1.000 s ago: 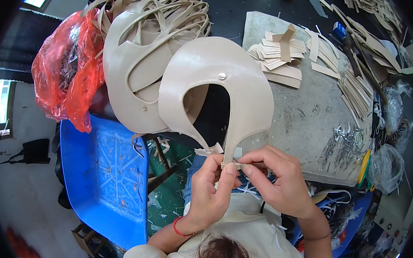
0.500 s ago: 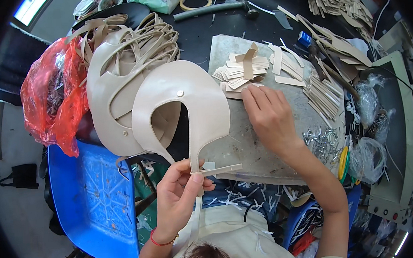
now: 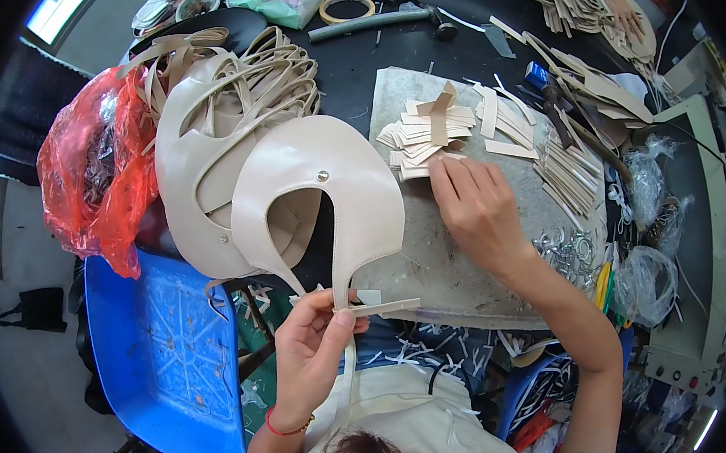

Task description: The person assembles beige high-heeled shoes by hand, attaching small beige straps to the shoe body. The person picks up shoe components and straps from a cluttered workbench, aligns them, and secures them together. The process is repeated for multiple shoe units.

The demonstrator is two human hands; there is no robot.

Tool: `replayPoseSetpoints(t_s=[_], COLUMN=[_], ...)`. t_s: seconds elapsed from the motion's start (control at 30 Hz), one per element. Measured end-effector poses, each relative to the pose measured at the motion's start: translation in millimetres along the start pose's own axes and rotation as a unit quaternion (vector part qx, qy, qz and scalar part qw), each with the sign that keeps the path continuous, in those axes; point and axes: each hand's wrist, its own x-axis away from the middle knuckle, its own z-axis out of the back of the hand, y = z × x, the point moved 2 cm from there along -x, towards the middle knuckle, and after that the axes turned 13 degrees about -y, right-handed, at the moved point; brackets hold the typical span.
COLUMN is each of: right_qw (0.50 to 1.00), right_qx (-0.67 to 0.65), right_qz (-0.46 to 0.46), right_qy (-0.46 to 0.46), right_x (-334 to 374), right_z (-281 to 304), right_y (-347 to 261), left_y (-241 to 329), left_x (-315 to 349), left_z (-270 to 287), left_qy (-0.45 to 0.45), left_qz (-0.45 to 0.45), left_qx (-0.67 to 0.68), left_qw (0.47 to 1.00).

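Note:
A beige, curved leather panel with a round metal stud hangs from my left hand. Thumb and fingers pinch its narrow strap end, where a thin strip sticks out crosswise to the right. My right hand is at the near edge of a pile of short beige leather strips, its fingers closed together and bent down. The fingertips touch the pile, but what they grip is hidden. More beige panels with straps lie stacked left of the held one.
A grey work board carries more strips and metal rings. Behind it lies a hammer. A red plastic bag and blue tub are at left. Another person's hand touches leather pieces at far right.
The held panel has dipped slightly in the view. My right hand remains at the strip pile with only a small shift. The other person's hand has come further into view.

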Motion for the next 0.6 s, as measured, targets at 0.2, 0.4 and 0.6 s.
replayPoseSetpoints(t_s=[0.2,0.4,0.6], right_qw=[0.987,0.901,0.83], right_qx=[-0.118,-0.398,-0.519], right_qz=[0.025,-0.171,-0.19], right_qy=[-0.106,-0.023,-0.072], right_x=[65,72,68], right_z=[43,55,49], right_y=[-59,-27,-18], left_y=[4,5,10], left_x=[-5,-12,-19], left_z=[4,-8,-26], left_qy=[0.021,0.002,-0.01], left_qz=[-0.008,-0.005,0.022], left_qx=[-0.007,-0.001,-0.019], left_qw=[1.0,1.0,1.0])
